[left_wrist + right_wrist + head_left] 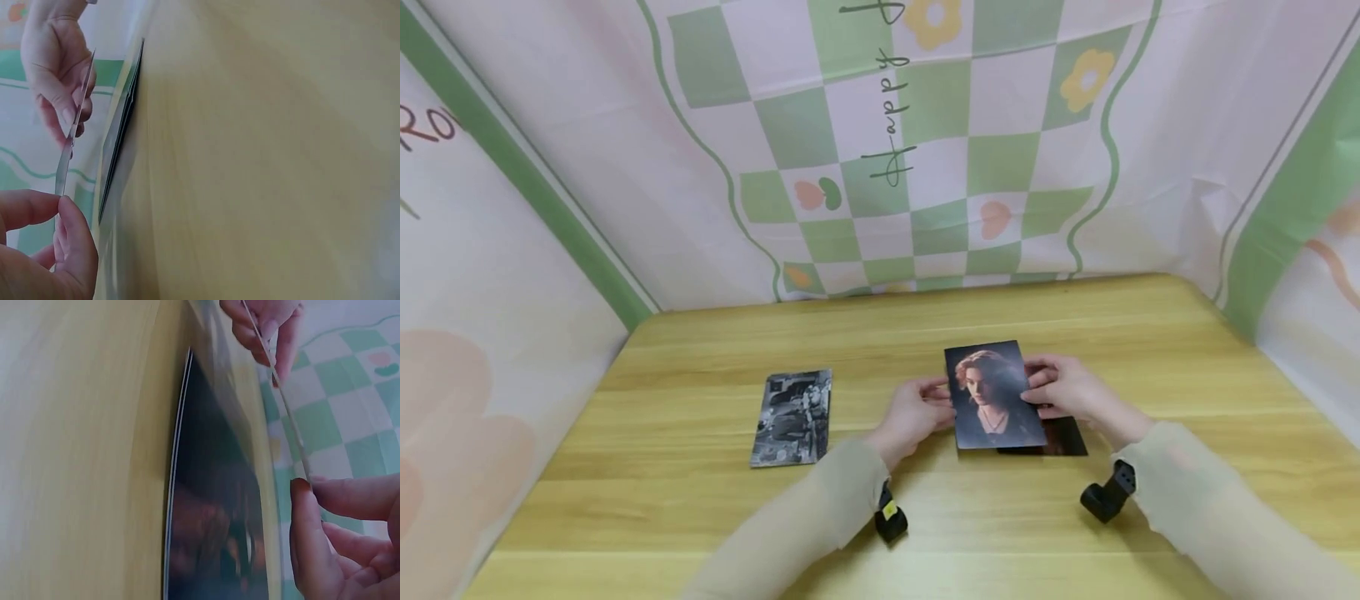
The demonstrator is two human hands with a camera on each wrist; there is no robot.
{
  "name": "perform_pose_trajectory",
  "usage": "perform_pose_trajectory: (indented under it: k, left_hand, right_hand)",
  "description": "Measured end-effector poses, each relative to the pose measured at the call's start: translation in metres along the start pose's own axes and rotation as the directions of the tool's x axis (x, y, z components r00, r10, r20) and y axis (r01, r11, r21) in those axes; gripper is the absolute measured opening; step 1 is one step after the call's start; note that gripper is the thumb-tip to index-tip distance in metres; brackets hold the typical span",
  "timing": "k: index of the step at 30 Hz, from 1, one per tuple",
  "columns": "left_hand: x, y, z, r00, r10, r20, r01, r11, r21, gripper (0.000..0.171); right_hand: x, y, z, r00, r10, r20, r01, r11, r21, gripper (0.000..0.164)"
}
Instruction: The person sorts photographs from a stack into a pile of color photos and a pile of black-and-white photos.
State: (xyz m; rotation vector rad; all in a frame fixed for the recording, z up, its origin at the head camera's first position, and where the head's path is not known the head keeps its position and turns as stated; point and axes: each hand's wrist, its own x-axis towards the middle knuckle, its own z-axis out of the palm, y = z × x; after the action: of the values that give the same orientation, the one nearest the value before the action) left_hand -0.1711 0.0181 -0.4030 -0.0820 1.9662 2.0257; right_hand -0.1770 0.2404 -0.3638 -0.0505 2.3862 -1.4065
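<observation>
Both hands hold one photo print [996, 400], a dark portrait of a person, raised above the table. My left hand [917, 417] pinches its left edge between thumb and finger, and my right hand [1067, 387] pinches the right edge. Seen edge-on in the left wrist view, the photo print [65, 165] is a thin, slightly bent sheet. Beneath it a darker print [1060, 437] lies on the table, partly covered from above. In the right wrist view the dark prints [215, 506] below show more than one edge, like a small stack.
To the left, a black-and-white photo print [792, 418] lies on the wooden table [662, 433], perhaps with others under it. A checked green-and-white cloth [936, 167] hangs behind the table. Small black cameras [1105, 500] are strapped at the wrists.
</observation>
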Motion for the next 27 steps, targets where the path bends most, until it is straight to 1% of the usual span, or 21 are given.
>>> perform_pose_trajectory:
  k: [7, 12, 16, 23, 27]
  left_hand:
    - [0.008, 0.000, 0.017, 0.999, -0.035, 0.016, 0.035, 0.999, 0.016, 0.049]
    - [0.012, 0.000, 0.025, 0.999, -0.025, 0.028, 0.024, 0.999, 0.023, 0.050]
    - [0.015, -0.003, 0.031, 0.999, -0.010, 0.046, 0.008, 0.999, 0.033, 0.051]
    - [0.018, -0.003, 0.042, 0.997, -0.032, 0.074, 0.029, 0.998, 0.051, 0.053]
    - [0.019, 0.000, 0.044, 0.995, -0.051, 0.085, 0.045, 0.996, 0.076, 0.053]
  right_hand:
    - [0.000, 0.016, -0.013, 1.000, 0.024, 0.003, -0.024, 0.998, -0.063, 0.064]
    - [0.001, 0.022, -0.020, 1.000, 0.028, -0.011, -0.029, 0.993, -0.113, 0.065]
    - [0.000, 0.025, -0.023, 1.000, 0.025, -0.019, -0.028, 0.987, -0.157, 0.066]
    - [0.001, 0.031, -0.029, 0.999, 0.033, -0.036, -0.039, 0.980, -0.193, 0.065]
    - [0.002, 0.032, -0.030, 0.998, 0.044, -0.046, -0.052, 0.979, -0.199, 0.065]
